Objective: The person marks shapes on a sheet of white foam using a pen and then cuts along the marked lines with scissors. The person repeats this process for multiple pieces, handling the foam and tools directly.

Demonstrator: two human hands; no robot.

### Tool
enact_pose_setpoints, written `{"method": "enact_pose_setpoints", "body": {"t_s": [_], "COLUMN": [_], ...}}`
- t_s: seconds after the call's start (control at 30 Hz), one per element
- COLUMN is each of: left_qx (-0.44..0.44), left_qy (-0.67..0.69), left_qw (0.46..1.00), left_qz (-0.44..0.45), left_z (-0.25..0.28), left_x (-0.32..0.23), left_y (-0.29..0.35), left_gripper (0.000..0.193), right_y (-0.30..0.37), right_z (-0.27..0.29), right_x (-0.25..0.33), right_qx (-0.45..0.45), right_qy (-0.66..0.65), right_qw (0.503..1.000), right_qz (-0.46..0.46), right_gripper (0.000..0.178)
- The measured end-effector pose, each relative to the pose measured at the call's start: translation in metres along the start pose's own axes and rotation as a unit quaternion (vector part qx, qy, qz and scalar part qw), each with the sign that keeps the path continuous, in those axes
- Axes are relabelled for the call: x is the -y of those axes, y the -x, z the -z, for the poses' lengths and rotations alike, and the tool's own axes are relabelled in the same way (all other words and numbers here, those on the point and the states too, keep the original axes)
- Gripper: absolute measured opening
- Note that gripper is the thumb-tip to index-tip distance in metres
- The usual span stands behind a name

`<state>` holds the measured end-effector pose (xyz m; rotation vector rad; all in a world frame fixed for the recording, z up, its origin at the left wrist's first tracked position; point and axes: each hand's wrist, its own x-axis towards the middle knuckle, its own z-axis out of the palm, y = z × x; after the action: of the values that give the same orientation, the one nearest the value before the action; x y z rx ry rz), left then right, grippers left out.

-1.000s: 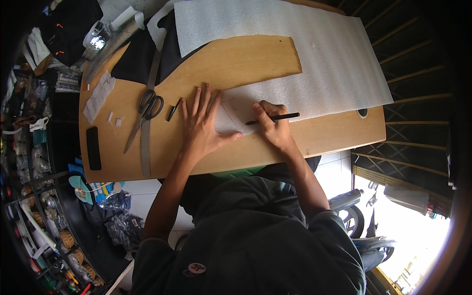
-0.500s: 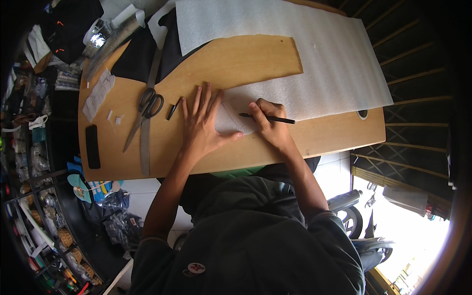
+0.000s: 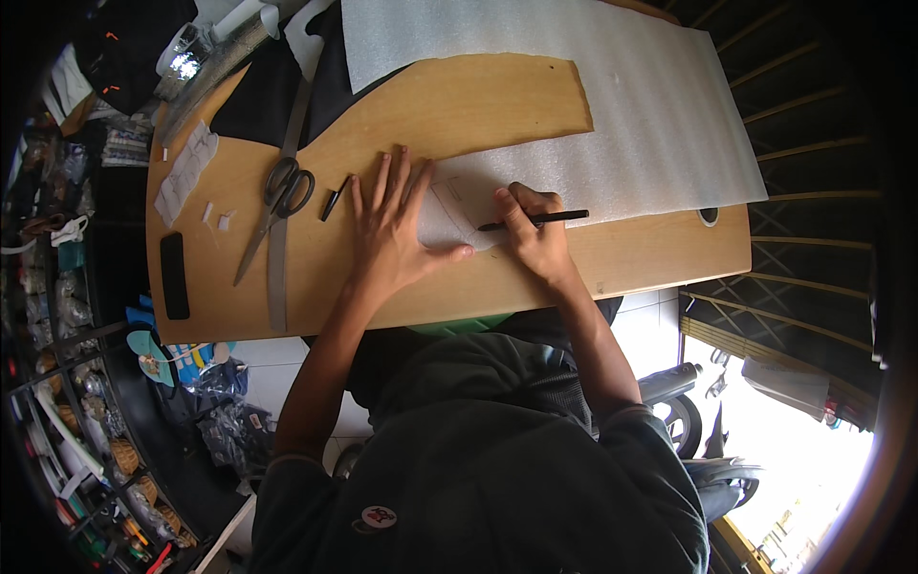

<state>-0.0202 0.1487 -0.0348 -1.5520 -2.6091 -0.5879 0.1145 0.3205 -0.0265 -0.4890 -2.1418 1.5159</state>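
Head view: The surface is a wooden table (image 3: 497, 91). A white foam sheet (image 3: 660, 124) covers its far right area and narrows to a strip that runs toward the near edge, ending beside the left hand (image 3: 390, 230). The left hand is flat with fingers spread – palm down, thumb extended along the near end of the strip. The right hand (image 3: 538, 234) is closed around a black pen (image 3: 577, 215), near the middle of the near edge. The pen lies at a low angle, its tip at thin lines drawn on the strip; contact cannot be confirmed.

Left of the left hand, a black pen cap (image 3: 331, 204) lies on the surface. Beyond it, scissors (image 3: 284, 196) rest across a grey metal strip (image 3: 277, 287), which extends from the near edge onto black fabric (image 3: 256, 110) at the far left. Near the left edge lie a white crumpled piece (image 3: 188, 172) and small white scraps (image 3: 207, 211). A black oblong item (image 3: 174, 277) occupies the near left corner – long side roughly parallel to the left edge.
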Motion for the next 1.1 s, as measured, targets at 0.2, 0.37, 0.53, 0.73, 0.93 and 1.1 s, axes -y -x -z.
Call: {"method": "enact_pose_setpoints", "body": {"t_s": [0.2,0.37,0.53,0.73,0.93,1.1], "left_qx": [0.009,0.008,0.007,0.014,0.022,0.020], "left_qy": [-0.001,-0.003,0.002,0.005,0.000,0.000], "left_qw": [1.000,1.000,1.000,1.000,1.000,1.000], "left_qz": [0.007,0.007,0.008,0.015,0.018,0.018], "left_z": [0.001,0.003,0.003,0.002,0.002,0.001], "left_x": [-0.001,-0.001,-0.002,-0.001,-0.001,-0.001], "left_y": [-0.001,-0.002,-0.001,-0.002,-0.001,0.000], "left_gripper": [0.118,0.116,0.116,0.117,0.118,0.119], "right_y": [-0.006,-0.014,-0.013,-0.014,-0.015,-0.016], "right_z": [-0.006,-0.011,-0.008,-0.012,-0.012,-0.012], "right_x": [0.006,0.001,-0.003,0.000,-0.002,0.001], "right_qx": [-0.043,-0.033,0.007,-0.021,-0.017,-0.042], "right_qy": [0.000,0.010,0.045,0.020,0.030,0.043], "right_qw": [0.999,0.999,0.999,1.000,0.999,0.998], "right_qz": [0.027,0.004,0.006,0.002,0.003,-0.003], "right_gripper": [0.039,0.040,0.038,0.038,0.037,0.037]}}
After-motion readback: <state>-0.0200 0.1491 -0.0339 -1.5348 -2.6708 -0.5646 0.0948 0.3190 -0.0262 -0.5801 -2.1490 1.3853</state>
